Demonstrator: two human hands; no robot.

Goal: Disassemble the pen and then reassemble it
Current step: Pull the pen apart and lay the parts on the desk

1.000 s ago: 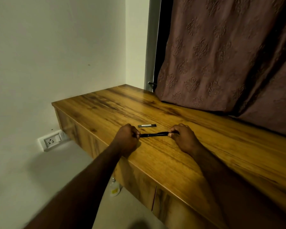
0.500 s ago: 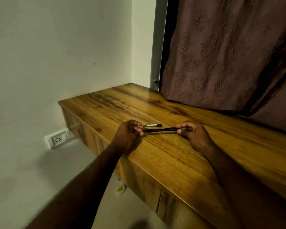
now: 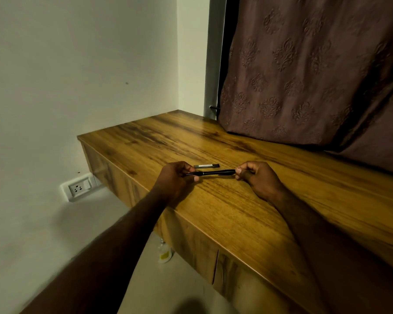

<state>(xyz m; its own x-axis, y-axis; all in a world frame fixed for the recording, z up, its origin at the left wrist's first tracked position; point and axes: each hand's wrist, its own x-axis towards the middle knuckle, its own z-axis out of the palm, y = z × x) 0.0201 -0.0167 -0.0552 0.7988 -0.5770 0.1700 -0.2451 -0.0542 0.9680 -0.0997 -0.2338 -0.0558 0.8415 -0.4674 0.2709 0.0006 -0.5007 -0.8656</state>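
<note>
Black pen [image 3: 210, 173] held level above wooden desk [image 3: 236, 207], left hand [image 3: 176, 179] fingers pinching one end, right hand [image 3: 258, 177] fingertips pinching the other, small dark piece [image 3: 206, 165] on desk just behind

Dim, warm indoor light with a yellow-green cast and a soft picture throughout.

The wall [image 3: 77, 64] at 10 o'clock is the brightest area, fading to grey toward 7 o'clock. A mild sheen lies on the wooden counter [image 3: 191, 134] near 12 o'clock. The curtain [image 3: 315, 71] at 2 o'clock falls into deep shadow in its folds. Both forearms go nearly black toward the bottom edge, where a blurred dark smudge sits at 6 o'clock. Wide-angle bending curves the edges and stretches the corners.
</note>
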